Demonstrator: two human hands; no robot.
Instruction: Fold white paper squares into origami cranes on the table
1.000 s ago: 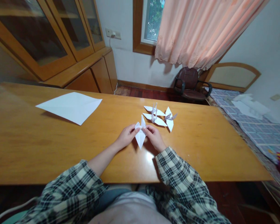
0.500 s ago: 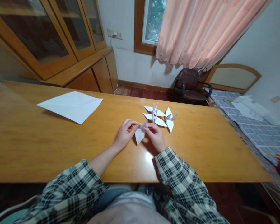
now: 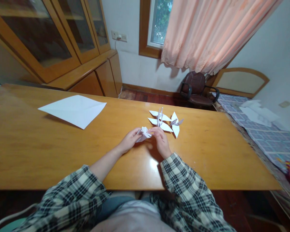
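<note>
A white folded paper crane is between my two hands, just above the wooden table. My left hand pinches its left side between thumb and fingers. At its right edge, the fingertips of my right hand close on a pointed part of the paper. Fingers hide some of the folds. Just beyond my hands stand two white paper cranes side by side, wings spread. To their right, another paper crane is turned at an angle.
A white sheet of paper with creases lies on the table's left half. Behind the table are a glass-door cabinet, a brown office chair and a pink curtain. On the right, a bed has a checked cover and papers on it.
The crane in my hands has turned and tilted: its downward point no longer shows, and it looks flatter. My left hand has shifted slightly to the left. The other cranes stayed put.
</note>
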